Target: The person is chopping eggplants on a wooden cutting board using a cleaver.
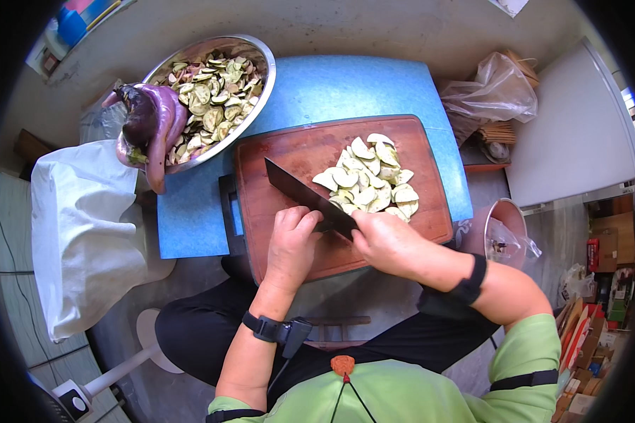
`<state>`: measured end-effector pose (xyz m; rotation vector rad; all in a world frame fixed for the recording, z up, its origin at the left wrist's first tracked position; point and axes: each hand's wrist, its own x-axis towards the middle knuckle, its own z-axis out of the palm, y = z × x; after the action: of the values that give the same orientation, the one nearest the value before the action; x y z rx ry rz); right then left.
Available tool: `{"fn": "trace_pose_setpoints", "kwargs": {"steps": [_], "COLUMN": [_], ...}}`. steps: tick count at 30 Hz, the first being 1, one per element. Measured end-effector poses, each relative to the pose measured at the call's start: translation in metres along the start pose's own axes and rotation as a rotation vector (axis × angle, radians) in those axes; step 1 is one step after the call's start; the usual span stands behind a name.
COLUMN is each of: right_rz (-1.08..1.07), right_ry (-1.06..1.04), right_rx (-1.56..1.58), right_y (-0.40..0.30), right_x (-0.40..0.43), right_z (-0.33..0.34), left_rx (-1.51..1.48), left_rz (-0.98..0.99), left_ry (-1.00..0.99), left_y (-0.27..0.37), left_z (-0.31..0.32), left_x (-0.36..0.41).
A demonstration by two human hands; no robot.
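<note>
A dark-bladed cleaver [301, 190] lies slantwise over the brown wooden cutting board [275, 143], its tip pointing to the far left. My right hand [383, 238] is closed around its handle end, which the fingers hide. Beside the blade's near side, my left hand [295, 230] rests low with bent fingertips close to the metal. Something dark shows by those fingertips, but whether they grip it is unclear. Beyond the blade, a loose pile of pale eggplant slices [373, 177] covers the board's right half.
A large steel bowl [269, 90] of cut eggplant stands at the blue table's [349, 84] far left, with whole purple eggplants [161, 119] on its rim. White cloth [84, 227] drapes something at left. A lined bin [473, 232] is at right; a fan-like stand [121, 365] is lower left.
</note>
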<state>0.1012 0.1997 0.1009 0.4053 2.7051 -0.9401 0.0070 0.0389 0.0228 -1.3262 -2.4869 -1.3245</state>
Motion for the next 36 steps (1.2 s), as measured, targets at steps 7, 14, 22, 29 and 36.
{"fn": "trace_pose_setpoints", "kwargs": {"steps": [7,14,22,29,36], "right_rz": [-0.067,-0.018,0.004,-0.099,-0.025], "right_ry": [0.125,-0.027,-0.052,0.16,-0.022], "right_rx": [0.095,0.002,-0.038,0.001,-0.005], "right_y": [0.005,-0.015,-0.009,0.005,-0.02], "right_x": [-0.003,-0.023,-0.009,-0.002,-0.016], "right_z": [0.004,-0.042,-0.018,0.015,-0.035], "left_rx": [-0.002,-0.017,-0.004,-0.03,-0.033], "left_rz": [0.018,0.009,-0.001,0.009,0.011], "left_ry": [0.021,0.037,0.023,0.041,0.059], "left_y": [-0.006,-0.006,-0.007,-0.007,-0.01], "left_z": [0.001,0.002,0.002,0.003,0.002], "left_x": [-0.004,-0.001,-0.003,-0.003,-0.004]}}
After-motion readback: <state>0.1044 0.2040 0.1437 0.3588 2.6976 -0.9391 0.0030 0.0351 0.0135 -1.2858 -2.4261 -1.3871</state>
